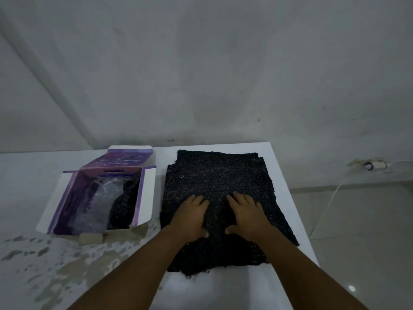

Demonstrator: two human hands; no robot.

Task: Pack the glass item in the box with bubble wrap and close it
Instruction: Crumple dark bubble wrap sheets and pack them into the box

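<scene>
A sheet of black bubble wrap [214, 175] lies spread flat on the white table [290, 198]. My left hand [192, 218] and my right hand [248, 214] rest palm down on its near half, side by side, fingers straight. To the left stands an open purple and white box [147, 193] with its flaps up. Inside the box lie a bundle in clear bubble wrap [98, 202] and a wad of black bubble wrap [123, 204]. The glass item itself is hidden.
The table's right edge runs close beside the black sheet, with tiled floor [357, 220] beyond. A white cable [330, 198] and a wall fitting [371, 165] sit at the right. The table's near left surface is worn and patchy [44, 265]. A grey wall stands behind.
</scene>
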